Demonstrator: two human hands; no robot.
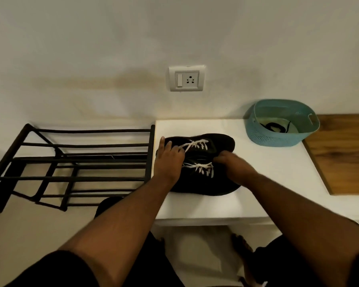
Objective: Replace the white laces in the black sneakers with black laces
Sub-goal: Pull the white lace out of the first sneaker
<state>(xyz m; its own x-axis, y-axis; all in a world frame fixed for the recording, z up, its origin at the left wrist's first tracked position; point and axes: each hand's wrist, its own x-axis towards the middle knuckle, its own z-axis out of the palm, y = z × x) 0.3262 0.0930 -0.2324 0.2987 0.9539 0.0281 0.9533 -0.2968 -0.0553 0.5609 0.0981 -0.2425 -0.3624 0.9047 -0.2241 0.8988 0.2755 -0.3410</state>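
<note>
Both sneakers (pixel 203 162) lie side by side on the white surface (pixel 267 172), toes pointing toward three o'clock, heels toward nine, and both carry their white laces (pixel 197 145). My left hand (pixel 170 160) rests on the heel end of the pair, fingers mostly straight and spread over the far shoe's collar, just touching the loose end of its lace. My right hand (pixel 232 164) sits at the three o'clock side of the pair, its fingers curled in against the shoes; whether they actually grip a shoe I cannot tell, as the fingertips are hidden. At about one o'clock from the shoes, well apart from them on the same surface, stands a teal basket (pixel 278 137), and inside it lie the black laces (pixel 275 127), coiled on its floor. A wooden board (pixel 344 150) lies just beside the basket at three o'clock. At nine o'clock, a black rack (pixel 71 166) stands against the surface's edge. On the wall at twelve o'clock is a socket (pixel 187 78).
</note>
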